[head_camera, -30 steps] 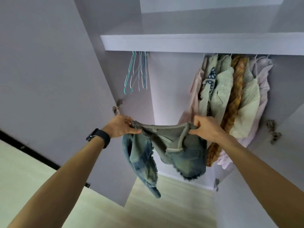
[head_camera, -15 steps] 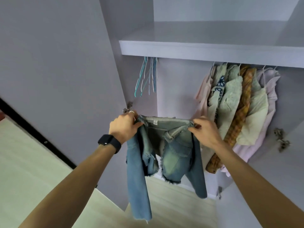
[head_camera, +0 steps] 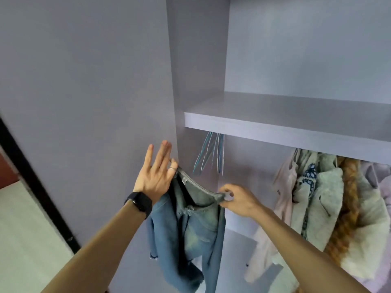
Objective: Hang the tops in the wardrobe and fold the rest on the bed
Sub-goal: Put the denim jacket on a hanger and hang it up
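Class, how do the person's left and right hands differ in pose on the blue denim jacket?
The left hand sits higher, the right hand lower. The left hand spreads three fingers straight upward; the right hand's fingers are curled. The left wrist wears a black watch; the right is bare. Both pinch the blue denim jacket at its collar.

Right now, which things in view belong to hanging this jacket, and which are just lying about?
Job: denim jacket, pinched at the collar by left hand and right hand; empty hangers; hung tops.
Just there: shelf; wristwatch.
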The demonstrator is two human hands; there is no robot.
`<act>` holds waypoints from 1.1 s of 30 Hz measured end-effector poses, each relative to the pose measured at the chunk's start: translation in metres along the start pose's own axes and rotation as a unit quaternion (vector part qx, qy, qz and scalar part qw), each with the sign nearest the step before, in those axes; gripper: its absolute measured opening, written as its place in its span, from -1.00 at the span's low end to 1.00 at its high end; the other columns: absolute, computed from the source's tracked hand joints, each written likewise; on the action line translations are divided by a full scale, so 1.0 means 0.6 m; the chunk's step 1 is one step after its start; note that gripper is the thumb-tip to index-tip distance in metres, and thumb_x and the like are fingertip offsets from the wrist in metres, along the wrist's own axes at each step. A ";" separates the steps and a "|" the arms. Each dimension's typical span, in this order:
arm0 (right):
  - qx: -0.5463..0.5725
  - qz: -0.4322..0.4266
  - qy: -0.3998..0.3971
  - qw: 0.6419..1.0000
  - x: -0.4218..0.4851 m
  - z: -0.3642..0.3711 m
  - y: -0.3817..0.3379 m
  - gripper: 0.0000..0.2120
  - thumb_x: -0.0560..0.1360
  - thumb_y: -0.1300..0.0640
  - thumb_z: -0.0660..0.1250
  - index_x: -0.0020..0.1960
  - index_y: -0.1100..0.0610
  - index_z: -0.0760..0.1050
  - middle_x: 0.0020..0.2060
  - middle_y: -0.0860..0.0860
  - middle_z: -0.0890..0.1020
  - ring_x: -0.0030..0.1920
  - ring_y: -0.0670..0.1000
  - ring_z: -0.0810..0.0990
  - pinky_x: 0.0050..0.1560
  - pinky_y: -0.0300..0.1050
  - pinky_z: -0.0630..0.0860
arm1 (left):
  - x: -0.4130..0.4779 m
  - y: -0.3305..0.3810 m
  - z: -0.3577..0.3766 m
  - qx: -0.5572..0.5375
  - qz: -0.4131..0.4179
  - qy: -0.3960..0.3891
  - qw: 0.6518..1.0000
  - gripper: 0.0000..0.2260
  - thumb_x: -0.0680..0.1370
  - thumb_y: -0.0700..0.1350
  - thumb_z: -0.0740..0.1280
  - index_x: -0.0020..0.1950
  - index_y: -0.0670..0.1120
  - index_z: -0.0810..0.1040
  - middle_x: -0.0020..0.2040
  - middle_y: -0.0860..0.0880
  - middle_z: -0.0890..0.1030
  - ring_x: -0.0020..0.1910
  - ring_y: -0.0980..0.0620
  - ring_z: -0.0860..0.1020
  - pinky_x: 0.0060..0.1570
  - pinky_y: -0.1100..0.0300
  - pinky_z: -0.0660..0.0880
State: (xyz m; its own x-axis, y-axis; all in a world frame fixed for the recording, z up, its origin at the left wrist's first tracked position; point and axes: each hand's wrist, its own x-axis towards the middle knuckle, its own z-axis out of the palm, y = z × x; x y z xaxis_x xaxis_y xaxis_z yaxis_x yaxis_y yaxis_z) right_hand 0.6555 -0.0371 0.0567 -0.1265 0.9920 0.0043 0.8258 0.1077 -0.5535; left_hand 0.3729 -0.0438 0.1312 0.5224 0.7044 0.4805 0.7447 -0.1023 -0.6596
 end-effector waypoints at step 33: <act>0.034 0.197 0.382 0.902 0.320 0.041 0.041 -0.62 0.64 0.00 0.09 0.23 0.19 0.55 0.19 0.25 0.60 0.15 0.30 0.57 -0.01 0.00 0.36 | 0.017 -0.010 0.182 0.138 -0.015 0.021 0.990 -0.47 0.69 0.20 -0.22 0.62 0.10 -0.28 0.58 -0.25 -0.34 0.50 -0.41 -0.39 0.31 -0.41 -0.50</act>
State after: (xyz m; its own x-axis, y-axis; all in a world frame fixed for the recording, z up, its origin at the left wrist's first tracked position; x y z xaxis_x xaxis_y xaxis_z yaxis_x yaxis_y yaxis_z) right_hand 0.6377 0.1541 0.0234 0.6072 0.7110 0.3546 0.6850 -0.2422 -0.6871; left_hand 0.3282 0.0408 0.0769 0.5224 0.6738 0.5226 0.6221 0.1179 -0.7740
